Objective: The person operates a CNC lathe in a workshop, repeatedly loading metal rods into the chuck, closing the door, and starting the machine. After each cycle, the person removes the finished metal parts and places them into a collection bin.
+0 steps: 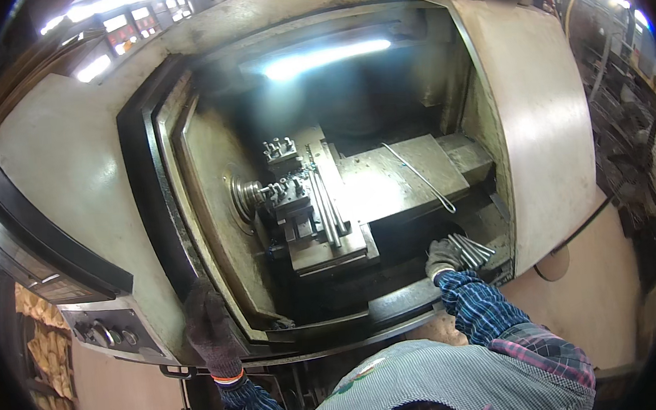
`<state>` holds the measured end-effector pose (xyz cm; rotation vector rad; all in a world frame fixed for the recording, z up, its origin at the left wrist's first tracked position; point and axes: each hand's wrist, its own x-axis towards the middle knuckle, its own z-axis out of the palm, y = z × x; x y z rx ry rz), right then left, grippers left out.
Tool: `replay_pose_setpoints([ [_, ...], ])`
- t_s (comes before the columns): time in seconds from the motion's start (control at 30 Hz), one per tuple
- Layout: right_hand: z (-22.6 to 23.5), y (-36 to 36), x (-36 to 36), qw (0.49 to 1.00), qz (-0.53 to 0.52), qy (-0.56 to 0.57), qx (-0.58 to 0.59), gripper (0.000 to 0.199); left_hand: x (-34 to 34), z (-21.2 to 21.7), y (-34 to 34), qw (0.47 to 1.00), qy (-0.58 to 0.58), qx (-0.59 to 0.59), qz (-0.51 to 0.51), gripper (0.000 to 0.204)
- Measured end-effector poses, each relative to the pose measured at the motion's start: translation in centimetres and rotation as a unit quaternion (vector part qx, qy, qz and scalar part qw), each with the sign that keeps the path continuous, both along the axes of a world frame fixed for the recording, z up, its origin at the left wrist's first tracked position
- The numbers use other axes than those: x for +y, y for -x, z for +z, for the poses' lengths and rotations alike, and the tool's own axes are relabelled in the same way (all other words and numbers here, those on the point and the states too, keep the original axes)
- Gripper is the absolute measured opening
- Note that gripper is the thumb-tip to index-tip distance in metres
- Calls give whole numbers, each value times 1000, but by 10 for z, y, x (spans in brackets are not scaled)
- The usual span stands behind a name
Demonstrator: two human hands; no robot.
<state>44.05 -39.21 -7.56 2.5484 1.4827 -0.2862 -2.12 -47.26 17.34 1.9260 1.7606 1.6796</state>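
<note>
Several metal rods (475, 250) beside right grip (444, 257)

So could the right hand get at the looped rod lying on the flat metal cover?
Probably yes: the right hand is near its looped end, with nothing visible between, though that hand appears occupied with the metal rods.

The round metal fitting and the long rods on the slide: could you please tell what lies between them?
In the head view, a metal block with bolts on top lies between the round fitting and the long rods.
</note>
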Motion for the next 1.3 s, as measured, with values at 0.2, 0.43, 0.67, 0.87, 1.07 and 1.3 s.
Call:
replay_pose_setpoints([
  [0.2, -171, -98, 23, 983, 141, 55, -106, 49, 22, -8, -5, 995, -47, 85, 34, 24],
  [0.43, -152, -95, 26, 988, 131, 57, -52, 51, 23, -8, -9, 985, -108, 121, 56, 19],
  [0.67, -153, -99, 34, 991, 100, 87, -27, 53, 26, -8, -13, 971, -149, 177, 62, 17],
  [0.87, -174, -115, 24, 997, 50, 60, -24, 55, 26, -2, -12, 951, -154, 253, 86, 19],
  [1.07, -66, -31, -25, 985, -110, -129, 27, 47, 27, 1, -14, 939, -180, 283, 72, 19],
  [1.3, -26, -4, -52, 887, -147, -253, 359, 45, 22, -6, -12, 979, -90, 171, 58, 19],
])
